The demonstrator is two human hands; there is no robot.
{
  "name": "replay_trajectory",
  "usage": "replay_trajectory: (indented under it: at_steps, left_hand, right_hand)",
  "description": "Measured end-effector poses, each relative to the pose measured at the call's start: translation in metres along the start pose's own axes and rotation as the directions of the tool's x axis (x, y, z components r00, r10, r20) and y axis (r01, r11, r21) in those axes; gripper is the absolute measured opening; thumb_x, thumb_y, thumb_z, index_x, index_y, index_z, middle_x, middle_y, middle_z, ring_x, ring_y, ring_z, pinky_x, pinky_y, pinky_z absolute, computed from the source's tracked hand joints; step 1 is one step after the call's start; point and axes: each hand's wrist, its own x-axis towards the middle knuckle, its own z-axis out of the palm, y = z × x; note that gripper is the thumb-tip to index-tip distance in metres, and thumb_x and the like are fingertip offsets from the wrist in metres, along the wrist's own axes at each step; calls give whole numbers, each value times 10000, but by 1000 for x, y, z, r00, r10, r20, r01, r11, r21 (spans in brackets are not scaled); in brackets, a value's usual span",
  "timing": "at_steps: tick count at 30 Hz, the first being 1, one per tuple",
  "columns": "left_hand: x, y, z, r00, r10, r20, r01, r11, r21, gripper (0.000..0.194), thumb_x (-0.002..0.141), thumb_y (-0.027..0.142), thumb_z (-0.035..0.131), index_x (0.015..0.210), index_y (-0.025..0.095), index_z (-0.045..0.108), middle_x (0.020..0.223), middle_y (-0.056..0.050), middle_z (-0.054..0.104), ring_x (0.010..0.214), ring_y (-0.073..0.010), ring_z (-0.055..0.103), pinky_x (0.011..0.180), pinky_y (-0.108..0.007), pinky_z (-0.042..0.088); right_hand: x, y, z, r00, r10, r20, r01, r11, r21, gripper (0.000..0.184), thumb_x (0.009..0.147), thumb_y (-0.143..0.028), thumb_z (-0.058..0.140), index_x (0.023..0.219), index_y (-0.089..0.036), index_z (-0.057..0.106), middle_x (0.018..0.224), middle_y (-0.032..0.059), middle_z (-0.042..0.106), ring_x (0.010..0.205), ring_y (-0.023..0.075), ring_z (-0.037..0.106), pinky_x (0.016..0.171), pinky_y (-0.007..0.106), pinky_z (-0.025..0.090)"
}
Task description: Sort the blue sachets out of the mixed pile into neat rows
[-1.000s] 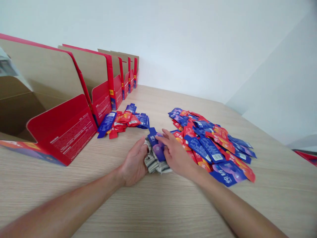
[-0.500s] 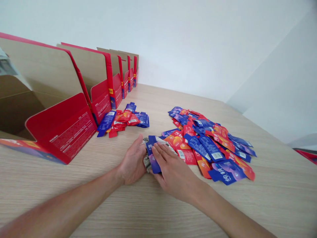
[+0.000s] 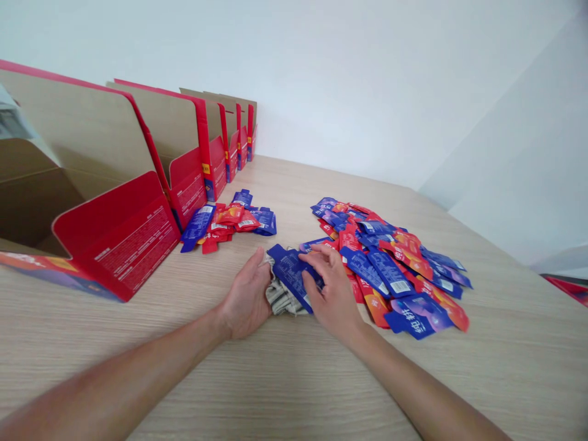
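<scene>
My left hand [image 3: 248, 295] is closed at the left edge of a crumpled grey-and-white striped cloth [image 3: 281, 297], low over the table. Over the cloth lies a blue sachet [image 3: 290, 272], tilted, its printed text side up. My right hand [image 3: 331, 293] has its curled fingers and thumb at the sachet's right end. Just beyond that hand spreads a large pile of blue and red sachets [image 3: 379, 282], partly covered by my fingers. A smaller heap of red and blue sachets [image 3: 225, 223] lies ahead of my left hand.
A row of open red cartons [image 3: 133, 245] with brown insides runs along the left side toward the wall [image 3: 331, 79]. The pale wood-grain table [image 3: 275, 380] stretches under everything. A red edge of something [image 3: 567, 288] shows at the far right.
The blue sachet has turned from its picture side to its text side on the cloth. My right hand has shifted from flat on the sachet to its right end. My left hand stays put.
</scene>
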Motion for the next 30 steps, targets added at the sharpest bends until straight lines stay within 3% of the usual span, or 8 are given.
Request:
replay_trajectory:
  at_steps: [5,9,14,17,20,24,28,30]
  left_hand:
    - [-1,1,0,1000,2,-28,-2,1000,-20,650,1068,582,350,1401,105,641,1218,-167,761,1049,-311,727,1025,-457,519]
    - [-2,1,3,993,0,-122,-2,1000,-19,625,1081,546,333,1377,99,653,1181,-151,773,1055,-302,723,1028,-439,518]
    - [-3,0,7,997,-22,-78,21,1000,-12,659,1078,555,292,1395,105,655,1155,-164,778,1011,-305,738,986,-440,542]
    - [-4,0,8,999,-16,-51,16,1000,8,672,1068,568,309,1398,100,659,1150,-179,778,977,-312,744,948,-443,562]
    - [-5,1,8,998,-2,-61,4,1000,29,683,1073,563,281,1413,95,644,1169,-188,773,983,-317,746,956,-454,562]
    - [-4,-1,6,1000,14,-25,-12,998,66,711,1065,598,276,1436,93,614,1204,-199,760,1038,-326,743,988,-470,552]
    - [0,-3,4,999,36,15,-37,997,68,687,1073,583,270,1469,115,580,1249,-188,749,1093,-320,735,1028,-474,532]
    - [1,-4,4,999,49,24,-50,997,60,674,1078,569,264,1476,121,572,1264,-186,746,1113,-318,732,1042,-475,524]
  right_hand:
    - [-8,1,-5,948,-220,229,254,959,-127,356,1054,-306,543,1347,-177,700,1428,178,663,1402,316,565,1179,578,481]
    - [-13,-18,-12,895,-192,402,315,910,-268,612,969,-442,681,1473,-100,613,1503,217,607,1486,424,459,1214,677,396]
    - [-18,-35,-16,856,-163,491,366,861,-354,546,922,-237,649,1424,-22,642,1447,273,631,1381,431,573,1145,620,499]
    - [-15,-40,-27,829,-170,533,381,870,-314,504,895,-122,567,1382,-62,683,1317,247,723,1240,380,684,1059,541,572]
    - [1,-43,-49,852,-50,520,228,931,-285,464,981,-186,479,1398,-160,683,1169,155,799,997,315,777,885,455,626]
    - [37,-43,-63,938,63,340,-7,987,-162,425,970,-275,510,1354,-238,688,1103,77,813,895,259,780,818,378,600]
    - [82,-40,-31,935,234,265,-260,963,67,494,884,-242,572,1374,-199,614,692,-15,725,570,188,668,627,306,553]
    - [108,-39,0,913,272,305,-326,935,142,521,884,-237,568,1404,-204,567,672,-35,693,544,174,645,594,291,539]
